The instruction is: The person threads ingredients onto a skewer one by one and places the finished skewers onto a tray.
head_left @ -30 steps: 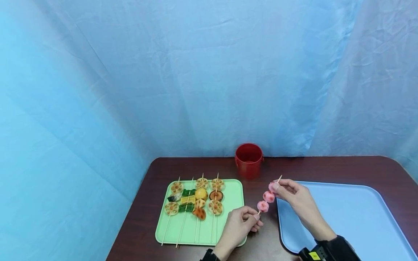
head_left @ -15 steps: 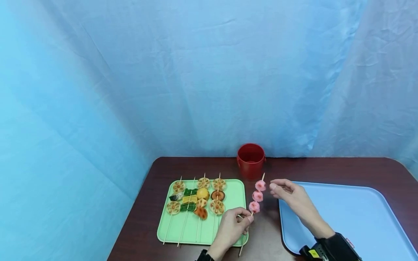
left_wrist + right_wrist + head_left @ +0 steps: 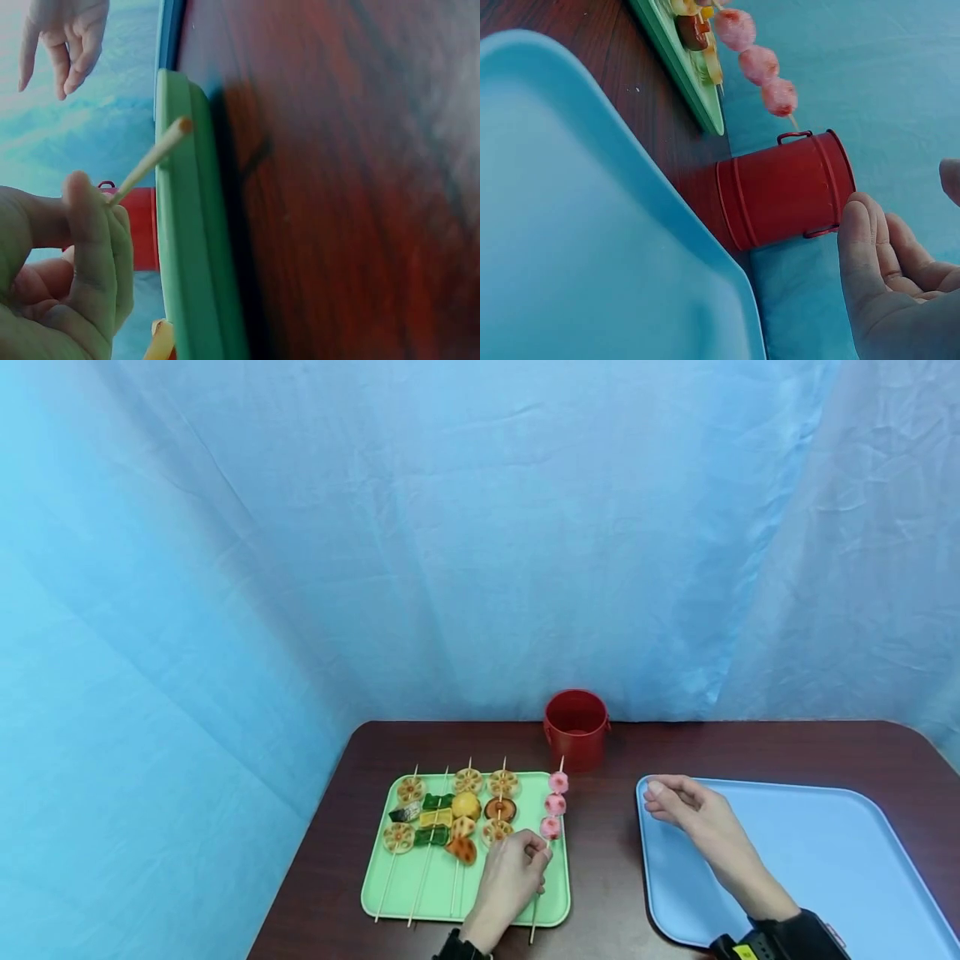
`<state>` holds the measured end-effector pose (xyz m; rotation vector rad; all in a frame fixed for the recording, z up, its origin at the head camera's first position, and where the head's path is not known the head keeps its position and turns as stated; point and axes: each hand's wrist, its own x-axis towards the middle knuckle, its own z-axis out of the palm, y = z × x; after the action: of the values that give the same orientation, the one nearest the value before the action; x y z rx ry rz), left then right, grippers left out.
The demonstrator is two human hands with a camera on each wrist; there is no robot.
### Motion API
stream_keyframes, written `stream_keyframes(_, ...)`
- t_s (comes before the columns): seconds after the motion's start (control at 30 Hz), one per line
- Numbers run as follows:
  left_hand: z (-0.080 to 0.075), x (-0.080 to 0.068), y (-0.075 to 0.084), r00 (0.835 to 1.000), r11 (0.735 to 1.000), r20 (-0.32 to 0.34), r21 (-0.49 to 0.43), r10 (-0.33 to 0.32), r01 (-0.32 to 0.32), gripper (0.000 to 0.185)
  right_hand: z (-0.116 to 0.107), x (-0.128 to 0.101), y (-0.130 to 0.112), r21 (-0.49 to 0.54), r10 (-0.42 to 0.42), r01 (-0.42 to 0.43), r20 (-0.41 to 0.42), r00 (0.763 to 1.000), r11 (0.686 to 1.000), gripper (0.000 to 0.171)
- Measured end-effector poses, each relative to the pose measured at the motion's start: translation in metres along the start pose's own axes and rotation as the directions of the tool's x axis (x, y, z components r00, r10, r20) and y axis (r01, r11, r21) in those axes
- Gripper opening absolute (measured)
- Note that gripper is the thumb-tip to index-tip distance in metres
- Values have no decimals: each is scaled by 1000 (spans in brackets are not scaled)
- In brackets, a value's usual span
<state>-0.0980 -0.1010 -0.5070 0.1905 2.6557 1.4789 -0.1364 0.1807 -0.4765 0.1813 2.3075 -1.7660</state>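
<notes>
Now the left hand (image 3: 508, 878) is pinching the pink skewer (image 3: 553, 805), its pieces lying just beyond the grip over the green tray (image 3: 390, 897); the right hand (image 3: 686, 803) is hovering loose-fingered, holding nothing, over the blue tray (image 3: 825, 860).

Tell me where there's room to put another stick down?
The blue tray beside the right hand is bare. The green tray is crowded with skewers; the left hand holds the pink skewer over its last strip.

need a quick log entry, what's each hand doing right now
Left hand: pinches the wooden skewer with three pink balls.
Right hand: open, fingers loosely curled, holding nothing.
</notes>
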Motion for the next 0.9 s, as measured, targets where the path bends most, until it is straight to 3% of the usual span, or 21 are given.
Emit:
stream_keyframes(0.57, -1, 9, -7, 998, 994, -2, 84, -68, 68, 10, 3, -6, 6, -15, 9, -9, 4, 1000, 1000, 76)
stream_keyframes(0.77, -2, 7, -6, 999, 987, 6, 154, -46, 44, 17, 2, -8, 8, 10, 2, -2, 0, 1000, 1000, 74)
stream_keyframes(0.9, -11, 2, 2, 999, 978, 32, 209, -24, 17, 22, -3, -10, 10, -5, -20, 19, -7, 1000, 1000, 71)
